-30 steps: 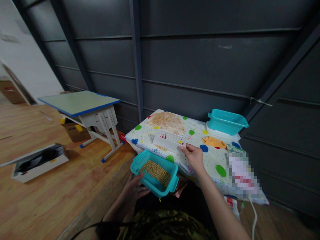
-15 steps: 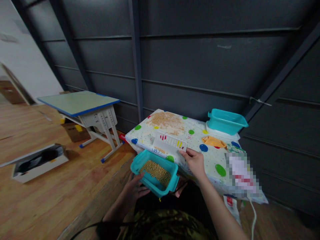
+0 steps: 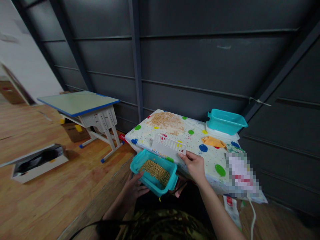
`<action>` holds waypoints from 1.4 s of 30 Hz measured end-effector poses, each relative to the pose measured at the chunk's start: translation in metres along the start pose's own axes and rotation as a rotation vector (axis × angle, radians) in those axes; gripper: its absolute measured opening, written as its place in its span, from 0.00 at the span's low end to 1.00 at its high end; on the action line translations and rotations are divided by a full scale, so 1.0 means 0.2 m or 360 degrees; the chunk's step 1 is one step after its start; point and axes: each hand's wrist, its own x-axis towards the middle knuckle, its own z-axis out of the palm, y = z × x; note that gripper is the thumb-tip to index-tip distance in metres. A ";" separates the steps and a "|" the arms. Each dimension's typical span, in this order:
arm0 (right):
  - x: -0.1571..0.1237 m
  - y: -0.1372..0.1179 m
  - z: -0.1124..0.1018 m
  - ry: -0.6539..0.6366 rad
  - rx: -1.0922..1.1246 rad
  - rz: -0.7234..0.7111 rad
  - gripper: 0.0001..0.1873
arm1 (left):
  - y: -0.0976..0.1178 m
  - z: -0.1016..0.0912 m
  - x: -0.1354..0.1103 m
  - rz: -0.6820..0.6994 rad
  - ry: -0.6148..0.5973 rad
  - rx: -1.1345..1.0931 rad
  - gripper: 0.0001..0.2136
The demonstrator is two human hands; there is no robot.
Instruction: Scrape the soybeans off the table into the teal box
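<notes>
The right hand (image 3: 194,166) pinches one end of a white slotted scraper (image 3: 167,149) between thumb and curled fingers, its long side facing the tub. The left hand (image 3: 135,185) is partly open, thumb over the rim, steadying the teal tub (image 3: 172,182) just below the tabletop (image 3: 212,160) edge — beans (image 3: 155,170) lie inside it. A few more seem caught by the scraper, though that spot is hard to read. This looks like the sweeping-in step; the next move calls for a level pull, tub close under the edge. Farther back lies a dusty bean pile (image 3: 163,120).
</notes>
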 end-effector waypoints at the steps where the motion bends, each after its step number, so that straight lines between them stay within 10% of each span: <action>1: 0.00 0.00 0.00 -0.0007 -0.0013 0.0000 0.20 | 0.00 0.00 0.00 0.0001 -0.0010 0.0002 0.41; 12: -0.04 -0.02 0.01 0.0007 0.0003 -0.0002 0.18 | 0.01 0.01 0.00 -0.0037 -0.0008 0.0011 0.42; 23: 0.11 0.08 -0.18 0.0520 -0.0285 -0.0082 0.27 | 0.00 0.01 0.00 -0.0025 0.0017 0.0022 0.42; 42: -0.20 0.04 -0.17 0.0422 -0.0301 -0.0151 0.23 | -0.01 0.03 -0.03 -0.0020 -0.0047 0.0019 0.44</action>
